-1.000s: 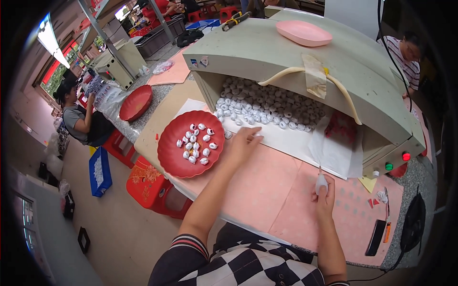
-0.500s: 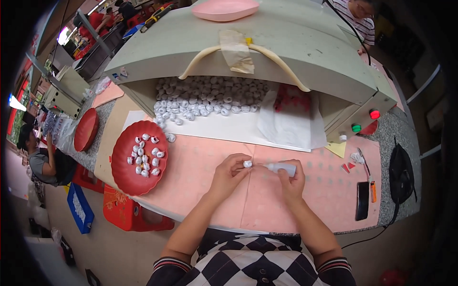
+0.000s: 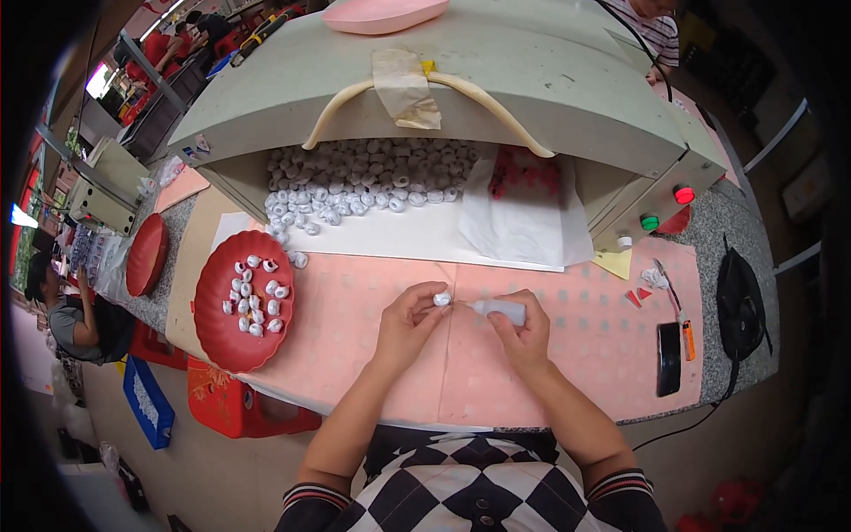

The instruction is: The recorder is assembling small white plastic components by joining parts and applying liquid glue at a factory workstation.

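Observation:
My left hand pinches a small white ring-shaped part over the pink mat. In my right hand is a small white squeeze bottle, and its tip points at the part. A red dish to the left holds several of the same white parts. A heap of white parts lies inside the open grey machine hood beyond the mat.
White paper and red pieces lie under the hood at right. Red and green buttons sit on the machine's side. A black phone and black pouch lie at right. A second red dish and a seated person are at left.
My left hand left the red dish with a white part and came to the middle of the mat. My right hand brought the bottle's tip up to it. The view tilted toward the mat.

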